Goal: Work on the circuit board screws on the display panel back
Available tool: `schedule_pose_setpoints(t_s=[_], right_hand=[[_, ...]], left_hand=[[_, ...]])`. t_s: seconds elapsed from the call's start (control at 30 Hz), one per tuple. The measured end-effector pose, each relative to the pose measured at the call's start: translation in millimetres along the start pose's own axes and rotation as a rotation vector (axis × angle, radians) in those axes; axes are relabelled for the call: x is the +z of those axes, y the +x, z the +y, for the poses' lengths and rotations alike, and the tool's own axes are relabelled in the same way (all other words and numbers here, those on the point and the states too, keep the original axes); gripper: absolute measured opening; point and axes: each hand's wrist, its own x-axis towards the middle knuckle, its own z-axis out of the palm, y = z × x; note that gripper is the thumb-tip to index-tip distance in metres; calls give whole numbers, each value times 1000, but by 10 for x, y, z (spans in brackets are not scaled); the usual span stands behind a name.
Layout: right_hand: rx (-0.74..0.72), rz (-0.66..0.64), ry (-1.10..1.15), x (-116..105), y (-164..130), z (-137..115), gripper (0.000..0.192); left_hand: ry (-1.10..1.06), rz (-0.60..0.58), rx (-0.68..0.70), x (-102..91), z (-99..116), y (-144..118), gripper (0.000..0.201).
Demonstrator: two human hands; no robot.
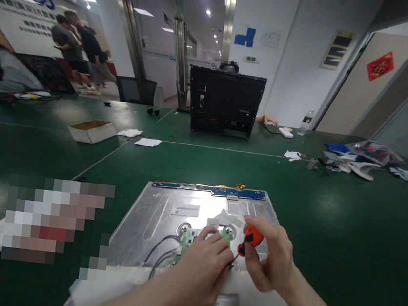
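Observation:
A flat metal display panel [132, 233] lies on the table, with a narrow blue circuit strip [243, 193] along its far edge. On its middle sits a green circuit board [187, 237], with dark cables [158, 244] leading off to the left. My left hand [208, 259] is closed over the board's right part with its fingers curled down; what its fingertips hold is hidden. An orange and black screwdriver [254, 237] is gripped in my right hand [271, 259]. Its thin shaft slants down to the left, beside my left fingers.
Beyond the panel stands a black monitor-like unit [226, 101], with another person's hand [267, 119] beside it. A cardboard box [92, 132] and papers [148, 142] lie at left. Tools and bags [373, 152] and a bottle [305, 123] are at right. A blurred patch [52, 219] covers the near left.

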Motion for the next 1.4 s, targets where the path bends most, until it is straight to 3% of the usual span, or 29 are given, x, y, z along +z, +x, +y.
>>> schedule_pose_setpoints(t_s=[0.33, 0.73, 1.13, 1.4], right_hand=[[-25, 35, -111, 10, 14, -6, 30], [7, -17, 25, -26, 5, -11, 47], [-15, 46, -98, 14, 27, -15, 30], [-30, 10, 4, -22, 13, -15, 41]], left_hand=[[-24, 30, -4, 0, 5, -7, 18], [11, -8, 8, -18, 5, 2, 11], [-10, 45, -6, 18, 9, -8, 15], [0, 14, 7, -18, 8, 0, 10]])
